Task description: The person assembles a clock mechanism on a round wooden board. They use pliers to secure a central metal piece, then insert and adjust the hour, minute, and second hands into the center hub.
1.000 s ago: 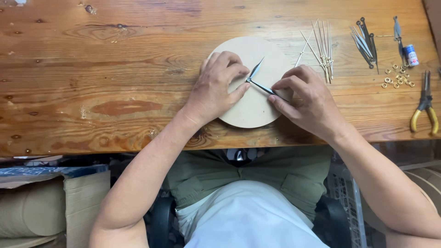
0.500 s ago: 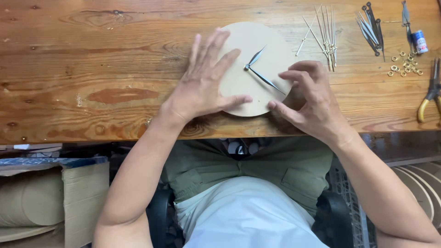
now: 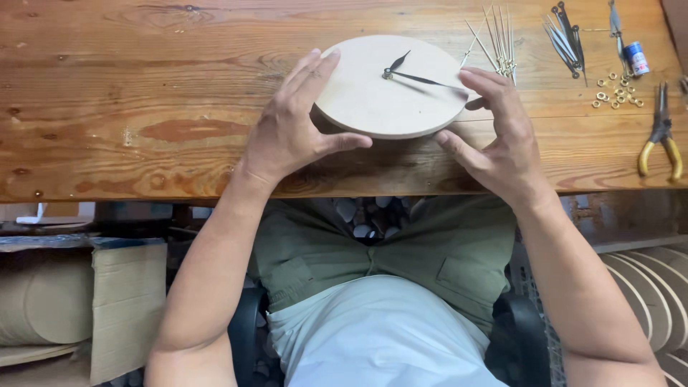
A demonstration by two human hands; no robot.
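Observation:
A round pale wooden disc (image 3: pixel 373 107) with two black clock hands (image 3: pixel 408 74) fixed at its middle is over the wooden table (image 3: pixel 143 107). Its near edge is raised off the tabletop. My left hand (image 3: pixel 290 125) grips its left rim, fingers spread along the edge and thumb under the near side. My right hand (image 3: pixel 502 136) grips the right rim, fingertips on top near the long clock hand's tip and thumb under the edge.
Behind the disc lie several thin metal clock hands (image 3: pixel 499 39) and several dark ones (image 3: pixel 566 29). Small brass nuts (image 3: pixel 615 89), a little blue bottle (image 3: pixel 636 57) and yellow-handled pliers (image 3: pixel 659 140) sit at the right. A cardboard box (image 3: pixel 122 301) stands below left, wooden rings (image 3: pixel 652 287) below right.
My fingers have left the clock hands. Both hands moved out to the disc's rim and took hold of it, and its near edge has come up off the table.

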